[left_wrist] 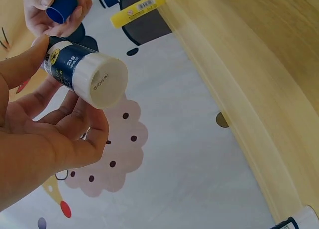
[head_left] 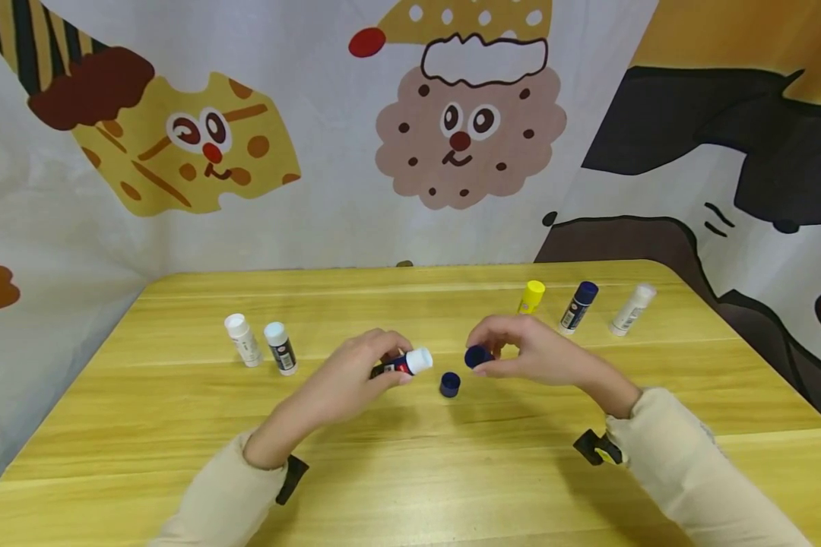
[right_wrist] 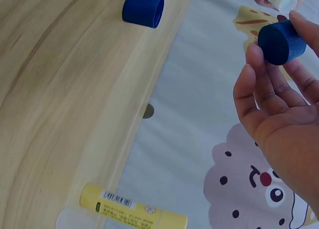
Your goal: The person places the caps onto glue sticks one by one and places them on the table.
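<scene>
My left hand (head_left: 352,376) grips a glue stick (head_left: 420,360) with a dark navy label, its white end pointing right. In the left wrist view a printed date shows on the flat face of that white end. Across a small gap, my right hand (head_left: 530,353) pinches a navy blue cap (right_wrist: 281,43) between thumb and fingers. A second navy cap (head_left: 450,384) rests on the table between the two hands. The glue stick's other end is hidden by the left fingers in the head view.
On the left stand a white glue stick (head_left: 242,339) and a dark-labelled one with a pale top (head_left: 280,348). Behind my right hand are a yellow glue stick (head_left: 532,295), a navy one (head_left: 578,307) and a white one (head_left: 632,310). A cartoon-printed cloth (head_left: 335,228) hangs behind the table.
</scene>
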The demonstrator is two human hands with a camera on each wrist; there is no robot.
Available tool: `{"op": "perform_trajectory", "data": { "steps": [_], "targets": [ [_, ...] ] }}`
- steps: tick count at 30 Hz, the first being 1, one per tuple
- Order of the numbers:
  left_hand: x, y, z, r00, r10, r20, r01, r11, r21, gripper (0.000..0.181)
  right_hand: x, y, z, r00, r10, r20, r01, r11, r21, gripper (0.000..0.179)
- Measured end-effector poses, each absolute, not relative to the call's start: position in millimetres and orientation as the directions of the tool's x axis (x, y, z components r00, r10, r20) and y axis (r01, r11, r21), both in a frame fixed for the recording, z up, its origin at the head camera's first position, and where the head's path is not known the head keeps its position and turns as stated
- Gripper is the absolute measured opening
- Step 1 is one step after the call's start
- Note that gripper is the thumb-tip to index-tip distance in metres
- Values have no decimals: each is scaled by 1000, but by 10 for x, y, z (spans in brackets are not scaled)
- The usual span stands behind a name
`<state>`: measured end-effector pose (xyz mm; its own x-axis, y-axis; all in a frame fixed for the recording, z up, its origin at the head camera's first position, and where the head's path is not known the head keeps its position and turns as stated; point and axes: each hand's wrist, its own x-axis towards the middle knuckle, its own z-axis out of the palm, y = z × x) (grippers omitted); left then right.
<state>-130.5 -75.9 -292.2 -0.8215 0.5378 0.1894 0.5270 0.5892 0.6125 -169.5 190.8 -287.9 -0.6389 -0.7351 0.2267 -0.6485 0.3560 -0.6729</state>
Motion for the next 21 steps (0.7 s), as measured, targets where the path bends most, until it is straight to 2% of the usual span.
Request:
{"op": "perform_trajectory", "data": {
  "steps": [8, 16, 21],
  "targets": [
    [-1265, -730, -2905, -798, 564, 212, 559, 561, 611, 22, -1671, 1796, -2894, -612, -748, 256, -665, 312, -678, 21],
    [-1230, -704, -2898, -788, 580, 207, 573, 566, 593, 23, -1617, 1698, -2894, -643, -741, 191, -605, 339, -721, 22],
    [-1211, -684, -2888, -779, 595, 197, 578, 561, 593, 22, -1612, 1670, -2934, -629, -751, 200, -607, 315, -730, 21]
  ]
}}
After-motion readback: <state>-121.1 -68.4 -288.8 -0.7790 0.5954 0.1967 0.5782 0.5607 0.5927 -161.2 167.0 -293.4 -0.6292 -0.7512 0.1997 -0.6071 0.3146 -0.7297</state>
